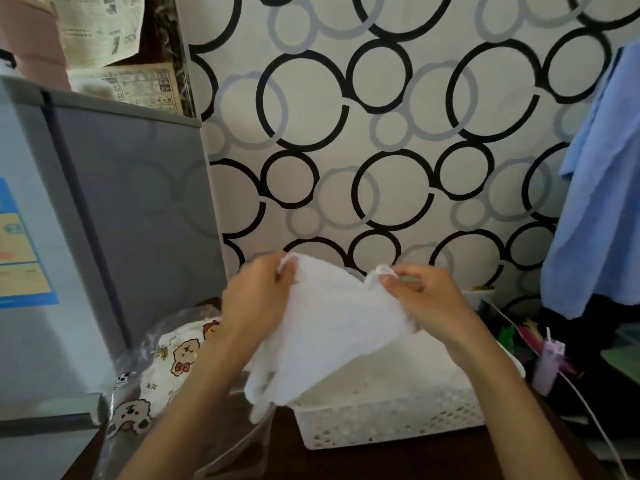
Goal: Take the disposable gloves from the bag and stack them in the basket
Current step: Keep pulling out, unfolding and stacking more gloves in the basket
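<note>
Disposable glove (332, 327) held above white basket (388, 424), long axis 1-to-7 o'clock, cuff up, fingers drooping toward 7 o'clock; left hand (256, 299) pinches cuff corner, right hand (426, 299) pinches other corner; printed bag (156, 372) at 9 o'clock of basket on bench (381, 462)

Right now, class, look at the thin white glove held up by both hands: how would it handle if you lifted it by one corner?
Probably floppy: the glove sags between the left hand and right hand, its fingers drooping toward the basket. Likely very light, since pinching its corners seems enough. Its film looks thin, so it may tear or slip.
</note>
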A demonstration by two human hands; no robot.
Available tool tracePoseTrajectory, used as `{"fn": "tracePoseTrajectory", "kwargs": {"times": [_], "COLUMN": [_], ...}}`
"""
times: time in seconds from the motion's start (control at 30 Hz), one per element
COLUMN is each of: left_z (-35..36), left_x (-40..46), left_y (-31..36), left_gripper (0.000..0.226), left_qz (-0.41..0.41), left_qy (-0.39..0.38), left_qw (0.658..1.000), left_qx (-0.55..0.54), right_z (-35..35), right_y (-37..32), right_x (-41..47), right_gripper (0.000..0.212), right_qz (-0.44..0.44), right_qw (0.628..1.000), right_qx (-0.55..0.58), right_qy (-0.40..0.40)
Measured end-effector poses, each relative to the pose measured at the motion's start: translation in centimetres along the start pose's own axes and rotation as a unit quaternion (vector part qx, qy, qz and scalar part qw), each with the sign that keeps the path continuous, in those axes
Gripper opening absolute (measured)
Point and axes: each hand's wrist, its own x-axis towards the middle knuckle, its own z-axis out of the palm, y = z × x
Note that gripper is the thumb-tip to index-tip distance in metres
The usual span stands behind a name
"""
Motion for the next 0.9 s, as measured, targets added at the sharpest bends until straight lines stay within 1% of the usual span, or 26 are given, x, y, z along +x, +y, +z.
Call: {"fn": "tracePoseTrajectory", "kwargs": {"times": [0.07, 0.1, 0.17, 0.27, 0.4, 0.43, 0.5, 0.53, 0.57, 0.6, 0.63, 0.67, 0.7, 0.73, 0.77, 0.8, 0.83, 0.87, 0.9], "left_z": [3.0, 4.5, 6.5, 8.1, 8.5, 8.4, 7.9, 7.5, 7.1, 6.7, 6.4, 6.2, 6.2, 6.4, 6.7, 7.1, 7.5, 8.0, 8.5], "left_x": [0.8, 1.1, 1.5, 1.8, 1.8, 1.8, 1.6, 1.5, 1.2, 0.7, 0.2, -0.3, -0.8, -1.1, -1.4, -1.6, -1.8, -1.9, -2.1], "left_y": [-0.2, -0.2, -0.2, 0.5, 1.0, 0.9, 0.7, 0.6, 0.5, 0.6, 0.8, 1.0, 1.0, 0.9, 0.7, 0.5, 0.2, 0.0, -0.1], "left_gripper": [0.033, 0.034, 0.037, 0.033, 0.032, 0.032, 0.026, 0.024, 0.025, 0.031, 0.041, 0.054, 0.068, 0.079, 0.087, 0.093, 0.096, 0.098, 0.099], "left_qz": [0.019, 0.026, 0.037, 0.066, 0.093, 0.100, 0.121, 0.140, 0.166, 0.187, 0.196, 0.193, 0.188, 0.189, 0.194, 0.198, 0.198, 0.197, 0.193], "left_qy": [-0.113, -0.150, -0.177, -0.163, -0.108, -0.090, -0.063, -0.076, -0.113, -0.173, -0.246, -0.315, -0.368, -0.405, -0.426, -0.438, -0.449, -0.458, -0.463], "left_qw": [0.993, 0.988, 0.982, 0.981, 0.979, 0.980, 0.983, 0.983, 0.977, 0.966, 0.949, 0.929, 0.910, 0.892, 0.876, 0.863, 0.851, 0.842, 0.838], "left_qx": [0.026, 0.034, 0.057, 0.088, 0.147, 0.149, 0.119, 0.096, 0.068, 0.039, 0.015, 0.009, 0.031, 0.071, 0.115, 0.155, 0.186, 0.205, 0.215], "right_z": [-1.1, -1.6, -2.1, -2.8, -3.1, -3.0, -3.1, -3.2, -3.4, -3.7, -4.0, -4.2, -4.2, -4.0, -3.5, -3.1, -2.7, -2.5, -2.3], "right_y": [2.6, 3.8, 6.1, 7.6, 7.6, 7.6, 7.5, 7.3, 7.1, 6.7, 6.2, 5.6, 5.1, 4.8, 4.8, 5.1, 5.7, 6.4, 7.0], "right_x": [1.2, 1.8, 2.8, 3.1, 2.5, 2.5, 2.5, 2.5, 2.5, 2.5, 2.5, 2.5, 2.5, 2.4, 2.3, 2.3, 2.4, 2.4, 2.5], "right_gripper": [0.018, 0.018, 0.017, 0.025, 0.028, 0.029, 0.035, 0.038, 0.042, 0.044, 0.043, 0.039, 0.036, 0.037, 0.046, 0.060, 0.075, 0.085, 0.090], "right_qz": [0.051, 0.070, 0.091, 0.110, 0.118, 0.119, 0.122, 0.114, 0.092, 0.061, 0.028, 0.005, 0.000, 0.016, 0.051, 0.097, 0.140, 0.174, 0.198], "right_qw": [0.995, 0.990, 0.978, 0.953, 0.941, 0.939, 0.936, 0.936, 0.938, 0.939, 0.939, 0.941, 0.946, 0.949, 0.938, 0.910, 0.874, 0.848, 0.836], "right_qx": [-0.088, -0.126, -0.184, -0.272, -0.291, -0.296, -0.307, -0.312, -0.313, -0.315, -0.320, -0.322, -0.317, -0.316, -0.335, -0.382, -0.431, -0.457, -0.465], "right_qy": [-0.015, -0.008, 0.028, 0.078, 0.128, 0.128, 0.120, 0.117, 0.120, 0.125, 0.125, 0.107, 0.064, 0.001, -0.067, -0.128, -0.174, -0.202, -0.215]}}
